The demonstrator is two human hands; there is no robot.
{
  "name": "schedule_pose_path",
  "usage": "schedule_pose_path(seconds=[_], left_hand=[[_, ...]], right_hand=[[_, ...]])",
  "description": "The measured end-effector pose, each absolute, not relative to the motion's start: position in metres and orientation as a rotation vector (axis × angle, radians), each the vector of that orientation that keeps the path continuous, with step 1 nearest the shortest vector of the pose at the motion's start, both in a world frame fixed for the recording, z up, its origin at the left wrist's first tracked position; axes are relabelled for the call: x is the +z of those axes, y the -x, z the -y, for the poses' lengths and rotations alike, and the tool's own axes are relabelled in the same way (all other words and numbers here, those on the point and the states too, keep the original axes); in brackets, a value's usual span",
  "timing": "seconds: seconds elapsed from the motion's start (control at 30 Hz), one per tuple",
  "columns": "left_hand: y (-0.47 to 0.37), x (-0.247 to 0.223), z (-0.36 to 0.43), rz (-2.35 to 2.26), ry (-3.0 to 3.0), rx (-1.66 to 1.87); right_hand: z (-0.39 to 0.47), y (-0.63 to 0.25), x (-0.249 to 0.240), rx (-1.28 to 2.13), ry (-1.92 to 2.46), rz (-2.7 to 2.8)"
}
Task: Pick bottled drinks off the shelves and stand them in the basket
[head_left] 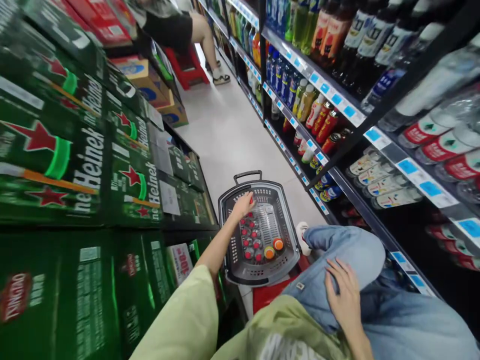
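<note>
A dark grey basket (288, 225) stands on the floor between the shelves and the stacked boxes. Inside it are several red-capped bottles (257, 243) and two orange-capped bottles (278, 244). My left hand (244, 204) reaches over the basket's far left part, its fingers closed round a red-capped bottle at the end of the rows; only the cap shows past the fingers. My right hand (343, 290) rests with fingers spread on the knee of my jeans (360, 250), holding nothing.
Green beer cartons (86, 165) are stacked along the left. Drink shelves (326, 90) run down the right side. Ahead, a seated person's leg (204, 37) and a red stool (187, 67) border the aisle floor (228, 125).
</note>
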State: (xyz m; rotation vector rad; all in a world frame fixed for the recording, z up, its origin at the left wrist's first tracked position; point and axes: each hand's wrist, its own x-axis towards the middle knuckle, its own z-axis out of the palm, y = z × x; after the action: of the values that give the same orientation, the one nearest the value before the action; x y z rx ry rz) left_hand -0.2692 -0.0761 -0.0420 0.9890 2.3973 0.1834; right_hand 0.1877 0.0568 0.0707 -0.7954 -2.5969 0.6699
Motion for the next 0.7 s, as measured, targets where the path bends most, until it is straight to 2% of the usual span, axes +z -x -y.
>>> schedule_pose_path(seconds=[0.13,0.27,0.7], left_hand=[[0.286,-0.103,0.094,-2.364,-0.839,0.064],[0.289,-0.142,0.107,-2.317,-0.724,-0.05],[0.284,-0.211,0.079,-2.134,-0.697,-0.365]], right_hand=[[-0.056,-0.179,0.077,0.617,0.771,2.618],[-0.056,-0.175,0.082,0.577,0.828,2.61],[-0.058,-0.174,0.094,0.518,0.945,2.636]])
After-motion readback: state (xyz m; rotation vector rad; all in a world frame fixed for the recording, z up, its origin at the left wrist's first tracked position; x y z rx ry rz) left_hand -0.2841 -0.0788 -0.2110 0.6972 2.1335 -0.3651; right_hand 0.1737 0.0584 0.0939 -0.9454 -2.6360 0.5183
